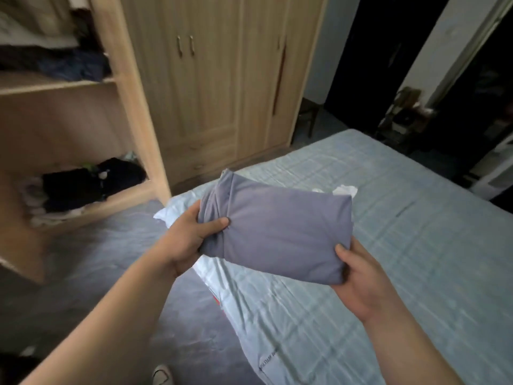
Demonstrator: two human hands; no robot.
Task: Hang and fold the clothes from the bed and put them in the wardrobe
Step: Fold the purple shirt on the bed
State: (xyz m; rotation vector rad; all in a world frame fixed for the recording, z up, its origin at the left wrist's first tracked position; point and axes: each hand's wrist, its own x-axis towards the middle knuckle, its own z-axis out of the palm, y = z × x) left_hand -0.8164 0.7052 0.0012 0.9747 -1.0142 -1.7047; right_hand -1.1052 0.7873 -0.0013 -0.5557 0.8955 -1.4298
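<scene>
Forearms rise from the bottom edge toward the frame's centre, both bare. The left hand point(191, 234) grips the 9 o'clock end of a folded grey-blue garment point(283, 232), thumb pressed on top; its fingers are hidden beneath the cloth. The right hand point(358, 279) holds the garment's 4 o'clock corner, thumb on the top face and the other fingers out of sight underneath. The garment is a thick, neat rectangle held in the air over the near corner of the bed point(402, 245), not touching it.

At 6 o'clock a pale shoe point(162, 376) is cut off by the frame edge. Just past the garment, at its 1 o'clock, a bit of white cloth point(345, 190) lies on the bed, mostly hidden behind it.

At 9 o'clock the wardrobe point(133, 107) stands open. Its lower shelf point(122, 197) holds dark clothes point(94, 182) heaped beside and over paler folded pieces, too blurred to tell apart. The upper shelf point(55, 86), at 10 o'clock, carries dark blue and black clothes point(72, 65), with pale cloth above cut off by the top edge. At 12 o'clock the closed doors point(211, 93) show two handles.

At 2 o'clock, past the bed, a low cluttered stand point(408, 115) sits in a dim corner; what it holds cannot be made out.
</scene>
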